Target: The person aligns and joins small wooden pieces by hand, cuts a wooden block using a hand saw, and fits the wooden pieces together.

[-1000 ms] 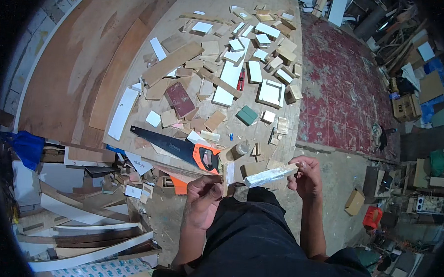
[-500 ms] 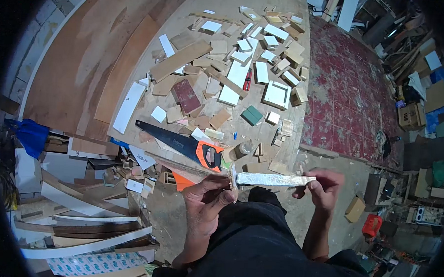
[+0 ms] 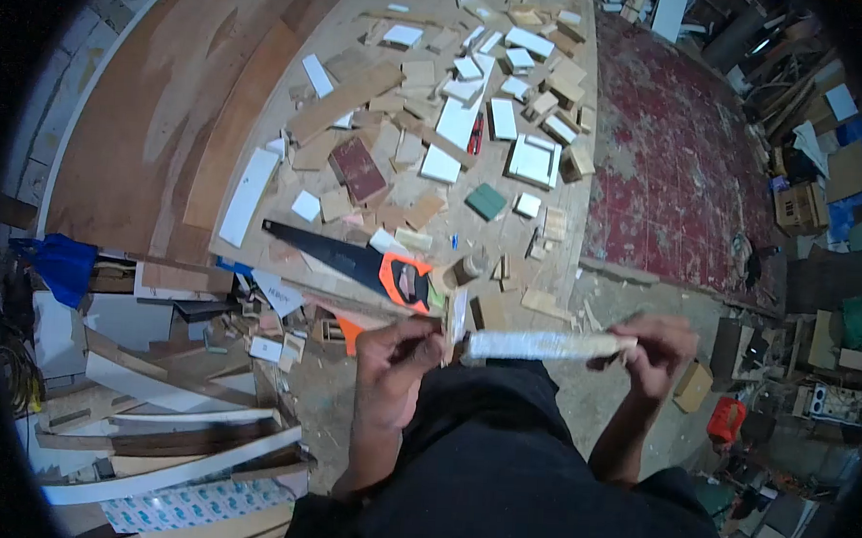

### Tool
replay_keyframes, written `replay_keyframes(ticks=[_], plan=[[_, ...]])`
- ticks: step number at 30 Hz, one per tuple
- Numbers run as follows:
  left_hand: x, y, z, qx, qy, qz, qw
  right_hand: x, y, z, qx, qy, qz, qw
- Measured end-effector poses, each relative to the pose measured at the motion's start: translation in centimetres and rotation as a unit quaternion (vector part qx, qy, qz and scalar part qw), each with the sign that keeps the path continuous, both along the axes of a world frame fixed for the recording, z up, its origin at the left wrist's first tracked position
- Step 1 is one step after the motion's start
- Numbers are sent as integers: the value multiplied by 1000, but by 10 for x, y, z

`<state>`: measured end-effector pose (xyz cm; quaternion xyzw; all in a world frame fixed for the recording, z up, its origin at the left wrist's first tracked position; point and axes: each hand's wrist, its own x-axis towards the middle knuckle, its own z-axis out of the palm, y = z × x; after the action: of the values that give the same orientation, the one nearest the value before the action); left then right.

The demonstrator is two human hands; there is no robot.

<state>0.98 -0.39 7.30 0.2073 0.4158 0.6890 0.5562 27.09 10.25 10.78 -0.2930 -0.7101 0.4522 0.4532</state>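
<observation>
My left hand [image 3: 388,368] pinches a thin, flat piece of wood [image 3: 456,320], held upright with its edge towards me. A narrow strip with a shiny silvery top [image 3: 543,346] stretches sideways above my lap, its left end close against the thin piece; whether the two are joined I cannot tell. The fingers of my right hand [image 3: 653,351] are closed on the strip's paler right end. Just beyond my left hand, on the workbench [image 3: 571,261], lies a handsaw [image 3: 340,260] with an orange and black handle. A short cylinder [image 3: 469,268] stands beside that handle.
Wood offcuts [image 3: 358,170] in white, brown and bare wood cover the bench, with a green block [image 3: 487,201] and a red tool [image 3: 475,134] among them. Curved boards [image 3: 182,460] are stacked at lower left. A red platform [image 3: 676,164] lies to the right.
My right hand has moved slightly right and up with the end of the strip. The thin piece has risen and turned a little in my left hand. The view has shifted slightly.
</observation>
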Motion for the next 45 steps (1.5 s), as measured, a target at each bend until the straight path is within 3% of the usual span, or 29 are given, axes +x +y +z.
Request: replay_keyframes(ticks=[3, 5, 7, 11, 13, 20, 25, 29, 34, 38, 43, 45], plan=[[-1, -3, -6, 12, -94, -60, 994, -1, 2, -15, -41, 87, -26, 995], [1, -3, 1, -55, -171, -62, 982, -2, 5, -31, -57, 135, -18, 989], [3, 3, -2, -40, -182, -69, 980, -7, 7, -38, -70, 164, 13, 984], [2, 3, 2, -70, -179, -72, 979, -11, 3, -43, -77, 146, 27, 986], [-2, 4, 2, -18, -233, -102, 967, -10, 1, -43, -73, 132, 37, 988], [0, 12, 8, -48, -217, -51, 974, -9, 7, -48, -77, 163, 46, 983], [-5, 17, 2, -16, -222, -133, 966, -13, 22, -52, -71, 134, 15, 988], [-2, 23, 3, -9, -222, -128, 967, -14, 28, -61, -113, 213, -6, 970], [5, 27, -4, -34, -218, -68, 973, -14, 31, -59, -148, 166, 55, 973], [10, 33, 4, -32, -217, -83, 972, -4, 42, -59, -166, 168, 111, 965], [26, 42, 14, -56, -198, 11, 978, -3, 60, -55, -187, 195, 123, 955], [28, 41, 13, -44, -195, -22, 980, -3, 70, -56, -190, 197, 127, 953]])
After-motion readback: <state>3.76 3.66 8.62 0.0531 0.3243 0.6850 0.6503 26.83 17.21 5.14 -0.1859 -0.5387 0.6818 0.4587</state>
